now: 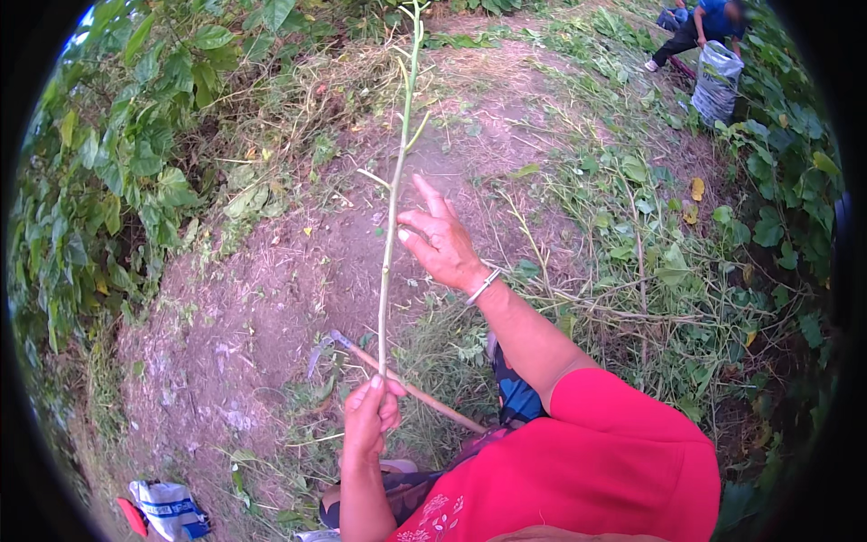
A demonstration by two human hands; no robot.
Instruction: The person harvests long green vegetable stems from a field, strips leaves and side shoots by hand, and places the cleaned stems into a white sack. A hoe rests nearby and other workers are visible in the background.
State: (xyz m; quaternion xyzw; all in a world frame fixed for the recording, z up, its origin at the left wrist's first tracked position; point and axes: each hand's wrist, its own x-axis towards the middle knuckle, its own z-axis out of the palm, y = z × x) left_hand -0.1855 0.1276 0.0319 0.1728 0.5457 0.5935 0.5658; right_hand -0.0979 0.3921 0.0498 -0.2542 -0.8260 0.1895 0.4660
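Observation:
A long green plant stem [393, 196] with short side-branch stubs stands nearly upright before me. Its lower end is gripped between the thumb and fingers of my left hand [369, 412]. My right hand [440, 240], with a bracelet [483, 286] at the wrist, is beside the middle of the stem. Its fingers are spread apart, the nearest fingertips close to the stem; whether they touch it I cannot tell. Behind the stem's lower end lies a sickle, its wooden handle [433, 403] slanting toward my legs and its curved blade [317, 352] at the upper left end.
Leafy plants [152, 129] line the left side, and vines [772, 196] the right. Cut stems and leaves [650, 271] litter the ground at right. A person [711, 24] at top right bends over a filled sack [718, 81]. A white-and-blue bag [171, 508] lies at lower left.

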